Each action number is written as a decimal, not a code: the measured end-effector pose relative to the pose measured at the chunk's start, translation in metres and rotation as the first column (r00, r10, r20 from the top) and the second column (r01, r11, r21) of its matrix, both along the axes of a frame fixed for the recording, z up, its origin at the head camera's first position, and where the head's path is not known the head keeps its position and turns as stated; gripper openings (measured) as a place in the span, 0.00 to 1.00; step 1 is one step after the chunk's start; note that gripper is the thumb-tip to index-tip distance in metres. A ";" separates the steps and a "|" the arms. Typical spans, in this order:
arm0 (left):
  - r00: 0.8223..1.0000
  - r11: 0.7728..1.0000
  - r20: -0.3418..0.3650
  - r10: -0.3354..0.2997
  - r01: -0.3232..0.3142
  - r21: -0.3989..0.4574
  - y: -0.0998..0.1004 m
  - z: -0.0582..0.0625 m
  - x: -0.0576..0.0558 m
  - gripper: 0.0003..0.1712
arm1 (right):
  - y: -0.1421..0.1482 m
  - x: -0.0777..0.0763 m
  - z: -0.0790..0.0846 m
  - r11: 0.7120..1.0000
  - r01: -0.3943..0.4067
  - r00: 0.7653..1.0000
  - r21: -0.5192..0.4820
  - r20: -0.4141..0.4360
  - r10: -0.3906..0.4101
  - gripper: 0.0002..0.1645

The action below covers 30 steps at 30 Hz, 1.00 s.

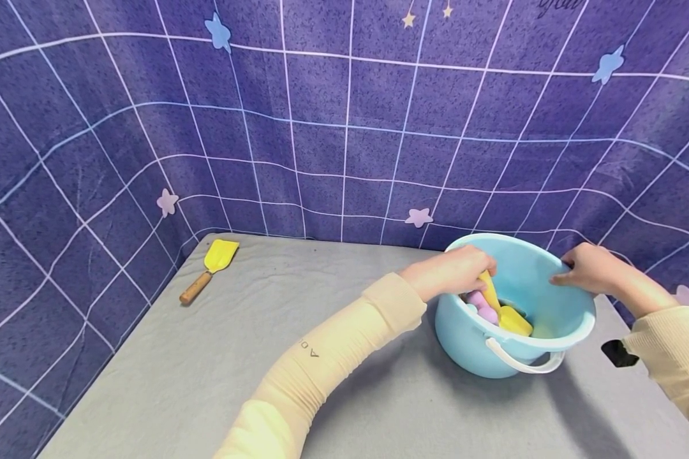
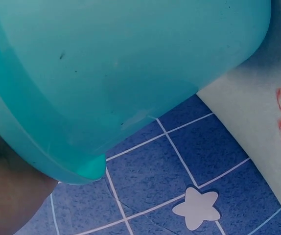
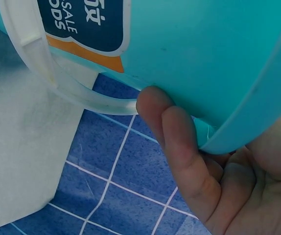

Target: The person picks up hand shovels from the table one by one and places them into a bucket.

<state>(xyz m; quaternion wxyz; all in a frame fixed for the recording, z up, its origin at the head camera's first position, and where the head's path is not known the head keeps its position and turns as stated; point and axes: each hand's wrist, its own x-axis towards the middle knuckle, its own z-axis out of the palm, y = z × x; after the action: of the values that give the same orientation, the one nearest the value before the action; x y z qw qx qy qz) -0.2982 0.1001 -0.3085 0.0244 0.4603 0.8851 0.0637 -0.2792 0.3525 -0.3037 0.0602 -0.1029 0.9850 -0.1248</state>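
Observation:
A light blue bucket [image 1: 465,344] tilts on the grey-covered surface. My left hand [image 1: 462,271] reaches over its left rim and grips the handle of a yellow shovel [image 1: 489,292], whose blade lies inside. Beside the shovel sits a lilac thing with rounded lobes [image 1: 482,307]; its kind is unclear. My right hand [image 1: 594,275] holds the bucket's right rim, thumb inside. In the right wrist view, the fingers [image 3: 182,156] curl outside the rim near the white bucket handle [image 3: 99,104]. The left wrist view shows mostly the bucket's outer wall [image 2: 130,63], with the hand partly at the edge.
A spatula [image 1: 207,271] with a yellow blade and wooden handle lies at the far left of the grey cloth [image 1: 298,299]. A purple curtain [image 1: 321,140] with lines and stars hangs behind. A small black object [image 1: 619,353] shows beside the right sleeve.

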 end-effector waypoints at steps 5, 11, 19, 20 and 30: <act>1.000 1.000 -0.014 0.001 -0.001 -0.001 -0.001 -0.001 0.000 0.17 | -0.001 0.001 0.001 1.000 -0.003 1.000 0.005 -0.004 0.003 0.16; 0.999 1.000 -0.047 0.009 -0.010 -0.019 -0.003 0.002 0.003 0.18 | -0.001 0.000 0.001 1.000 -0.006 1.000 0.009 -0.005 0.006 0.16; 0.997 0.999 -0.080 0.005 -0.009 -0.052 -0.010 0.014 0.012 0.19 | 0.000 0.000 0.000 1.000 0.001 1.000 0.012 -0.005 -0.001 0.16; 0.997 0.999 -0.083 0.003 -0.007 -0.052 -0.010 0.015 0.013 0.19 | 0.000 -0.001 0.000 1.000 0.003 1.000 0.012 -0.003 -0.003 0.16; 0.995 1.000 -0.102 -0.008 0.005 -0.028 -0.033 0.028 0.028 0.19 | -0.001 0.001 0.000 1.000 -0.014 1.000 0.008 -0.024 0.015 0.17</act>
<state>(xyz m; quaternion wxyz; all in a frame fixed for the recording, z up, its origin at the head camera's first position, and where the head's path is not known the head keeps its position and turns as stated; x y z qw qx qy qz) -0.2698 0.0670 -0.2807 -0.0145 0.4654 0.8845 0.0278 -0.2783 0.3513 -0.3035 0.0495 -0.1113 0.9854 -0.1190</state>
